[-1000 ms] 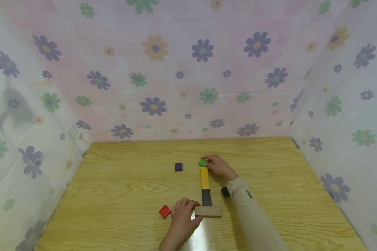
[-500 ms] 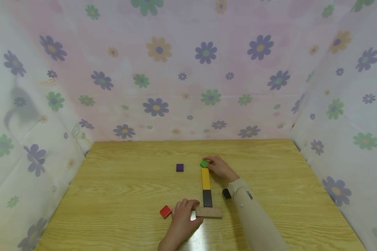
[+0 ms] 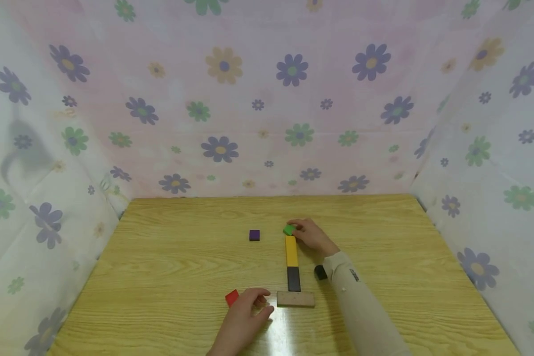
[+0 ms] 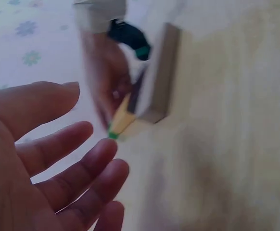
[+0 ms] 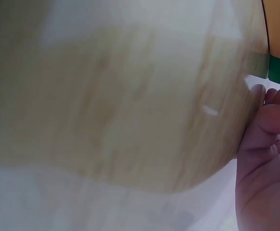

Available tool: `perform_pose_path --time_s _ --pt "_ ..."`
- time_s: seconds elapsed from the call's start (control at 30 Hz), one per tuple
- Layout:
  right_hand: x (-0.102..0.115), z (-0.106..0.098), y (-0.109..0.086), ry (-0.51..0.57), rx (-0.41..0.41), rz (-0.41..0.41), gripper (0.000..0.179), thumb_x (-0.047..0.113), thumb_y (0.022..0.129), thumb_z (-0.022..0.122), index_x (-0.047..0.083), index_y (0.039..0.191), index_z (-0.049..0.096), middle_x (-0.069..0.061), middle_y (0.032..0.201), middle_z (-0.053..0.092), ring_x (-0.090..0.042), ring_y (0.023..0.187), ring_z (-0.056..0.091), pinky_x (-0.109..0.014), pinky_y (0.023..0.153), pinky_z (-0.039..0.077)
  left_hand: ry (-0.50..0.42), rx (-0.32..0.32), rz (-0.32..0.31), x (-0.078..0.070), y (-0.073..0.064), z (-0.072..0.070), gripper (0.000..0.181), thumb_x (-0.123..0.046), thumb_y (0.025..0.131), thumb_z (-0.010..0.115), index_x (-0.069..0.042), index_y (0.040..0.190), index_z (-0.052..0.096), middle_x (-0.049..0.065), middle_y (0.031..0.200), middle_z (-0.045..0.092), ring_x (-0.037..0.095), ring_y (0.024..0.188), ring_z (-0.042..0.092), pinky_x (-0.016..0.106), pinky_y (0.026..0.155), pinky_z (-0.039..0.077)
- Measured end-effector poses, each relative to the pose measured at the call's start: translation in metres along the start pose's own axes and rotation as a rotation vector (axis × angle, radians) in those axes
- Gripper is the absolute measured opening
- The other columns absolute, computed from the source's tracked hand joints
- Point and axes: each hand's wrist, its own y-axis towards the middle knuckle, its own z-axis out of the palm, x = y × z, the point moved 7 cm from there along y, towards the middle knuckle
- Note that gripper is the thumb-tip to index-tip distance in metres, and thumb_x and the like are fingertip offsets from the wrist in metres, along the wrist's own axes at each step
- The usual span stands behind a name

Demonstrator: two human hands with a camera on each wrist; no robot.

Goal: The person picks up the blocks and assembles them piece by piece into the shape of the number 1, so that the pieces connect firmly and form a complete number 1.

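At the far end of a row of blocks, my right hand (image 3: 311, 235) pinches a small green block (image 3: 289, 229) between thumb and finger. A long yellow block (image 3: 291, 251) runs toward me from it, followed by a dark grey block (image 3: 293, 279). Crosswise at the near end lies a plain wooden block (image 3: 295, 299), its long side against the grey one. My left hand (image 3: 244, 316) hovers just left of the wooden block, fingers loosely spread and holding nothing. It partly covers a red square block (image 3: 232, 297). The left wrist view shows the open palm (image 4: 15, 178).
A purple square block (image 3: 254, 235) lies left of the row's far end. Right of the row, a black block with a rounded side (image 3: 320, 272) sits beside my right sleeve (image 3: 356, 296). Flower-printed cloth (image 3: 267, 123) walls in the wooden table (image 3: 169, 257).
My left hand has come away from the wooden block, moving left and toward me, over part of the red block. The right hand stays at the green block.
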Motion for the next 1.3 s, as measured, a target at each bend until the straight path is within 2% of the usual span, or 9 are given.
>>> perform_pose_path --time_s 0.1,0.23,0.33,0.4,0.5,0.7,0.8,0.97,1.3 --pt "-0.001 0.0 -0.001 0.016 0.001 0.016 0.035 0.016 0.093 0.047 0.014 0.128 0.048 -0.013 0.113 0.044 -0.027 0.1 0.049 -0.041 0.081 0.04 0.017 -0.02 -0.032 -0.001 -0.004 -0.018 0.035 -0.041 0.084 0.057 -0.017 0.11 0.057 -0.008 0.096 0.055 0.011 0.089 0.05 0.031 0.073 0.042" --pt "-0.002 0.001 0.0 0.018 0.001 0.018 0.035 0.016 0.093 0.047 0.015 0.128 0.048 -0.012 0.114 0.044 -0.027 0.1 0.049 -0.041 0.081 0.041 0.09 -0.124 -0.096 0.009 -0.006 -0.04 0.032 -0.035 0.082 0.062 -0.016 0.109 0.058 -0.004 0.091 0.052 0.014 0.083 0.046 0.029 0.068 0.041" --pt "-0.003 0.002 0.0 0.014 0.004 0.019 0.035 0.016 0.093 0.047 0.015 0.128 0.048 -0.012 0.114 0.044 -0.027 0.101 0.049 -0.041 0.081 0.041 0.162 -0.203 -0.169 0.023 -0.009 -0.05 0.035 -0.031 0.08 0.065 -0.015 0.109 0.059 -0.004 0.086 0.049 0.013 0.079 0.042 0.028 0.065 0.038" --pt "-0.004 0.002 0.001 0.007 0.004 0.024 0.035 0.017 0.093 0.047 0.016 0.128 0.048 -0.012 0.115 0.044 -0.026 0.101 0.049 -0.041 0.081 0.041 0.212 -0.224 -0.204 0.033 -0.011 -0.053 0.039 -0.031 0.078 0.067 -0.013 0.111 0.057 -0.003 0.086 0.047 0.013 0.079 0.042 0.029 0.066 0.038" --pt "-0.004 0.002 0.0 0.003 0.001 0.025 0.035 0.017 0.093 0.048 0.017 0.128 0.048 -0.012 0.115 0.044 -0.027 0.102 0.049 -0.041 0.082 0.04 0.248 -0.212 -0.242 0.044 -0.013 -0.053 0.047 -0.034 0.076 0.068 -0.011 0.115 0.055 -0.002 0.089 0.048 0.015 0.082 0.042 0.032 0.068 0.037" --pt "-0.004 0.002 0.0 0.008 -0.007 0.019 0.035 0.017 0.092 0.048 0.017 0.127 0.049 -0.012 0.115 0.045 -0.027 0.102 0.049 -0.042 0.082 0.04 0.309 -0.207 -0.262 0.053 -0.017 -0.052 0.058 -0.04 0.071 0.071 -0.015 0.119 0.052 0.0 0.101 0.048 0.021 0.092 0.039 0.038 0.068 0.028" --pt "-0.004 0.002 0.0 0.008 -0.005 0.027 0.035 0.017 0.092 0.048 0.017 0.128 0.049 -0.012 0.114 0.044 -0.027 0.102 0.049 -0.041 0.082 0.04 0.323 -0.224 -0.244 0.055 -0.018 -0.052 0.052 -0.038 0.07 0.072 -0.017 0.115 0.055 0.003 0.108 0.046 0.025 0.1 0.036 0.043 0.074 0.027" --pt "-0.002 0.002 0.001 0.006 0.004 0.024 0.036 0.018 0.092 0.048 0.016 0.128 0.048 -0.012 0.114 0.044 -0.027 0.102 0.049 -0.041 0.081 0.04 0.288 -0.24 -0.184 0.056 -0.019 -0.053 0.039 -0.032 0.072 0.072 -0.017 0.106 0.06 0.012 0.125 0.04 0.034 0.116 0.03 0.054 0.088 0.018" --pt "-0.006 0.001 0.003 0.021 0.013 0.032 0.036 0.02 0.092 0.049 0.017 0.128 0.048 -0.012 0.114 0.044 -0.026 0.1 0.049 -0.04 0.079 0.041 0.257 -0.265 -0.063 0.054 -0.018 -0.048 0.028 -0.026 0.072 0.073 -0.017 0.095 0.059 0.015 0.13 0.036 0.034 0.12 0.027 0.054 0.093 0.014"
